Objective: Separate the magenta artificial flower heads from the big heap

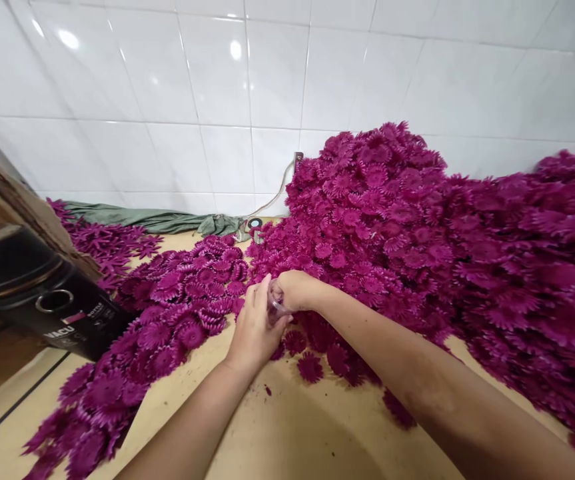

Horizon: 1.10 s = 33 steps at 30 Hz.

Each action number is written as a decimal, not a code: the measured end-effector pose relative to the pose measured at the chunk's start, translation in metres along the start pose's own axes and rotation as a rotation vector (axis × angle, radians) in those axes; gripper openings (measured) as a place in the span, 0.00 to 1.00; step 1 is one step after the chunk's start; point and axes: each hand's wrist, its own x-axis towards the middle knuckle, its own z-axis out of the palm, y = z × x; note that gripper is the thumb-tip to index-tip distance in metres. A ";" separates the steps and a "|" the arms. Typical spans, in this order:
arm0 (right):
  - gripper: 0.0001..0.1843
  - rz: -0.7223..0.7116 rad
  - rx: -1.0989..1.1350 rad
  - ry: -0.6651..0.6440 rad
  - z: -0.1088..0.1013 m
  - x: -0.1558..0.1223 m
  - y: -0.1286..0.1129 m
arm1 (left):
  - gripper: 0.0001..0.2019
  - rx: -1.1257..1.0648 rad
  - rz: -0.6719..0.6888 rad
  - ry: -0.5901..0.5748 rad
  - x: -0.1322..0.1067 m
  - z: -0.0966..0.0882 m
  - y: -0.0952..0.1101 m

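My left hand (253, 328) is wrapped round a small clear plastic cup (279, 308), which is tilted with its mouth toward the right. Into that mouth reach the curled fingers of my right hand (298, 291); their tips and anything between them are hidden. Magenta flower heads with toothed petals surround both hands. Behind and to the right they form a tall heap (367, 200). To the left lie overlapping rows of flower heads (187, 287). A few loose flower heads (310, 367) rest on the tan tabletop (287, 427) just below my right wrist.
A black canister (67, 307) lies tilted at the left, by a cardboard box (22, 193). Darker star-shaped pieces (112, 247) sit behind it. Along the white tiled wall (217, 80) runs a green cloth (147, 217). A cord (282, 190) and a small roll (254, 223) are near the heap.
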 end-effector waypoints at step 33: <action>0.09 0.250 1.057 0.722 0.013 -0.088 0.066 | 0.16 -0.217 0.113 -0.033 0.017 0.027 0.097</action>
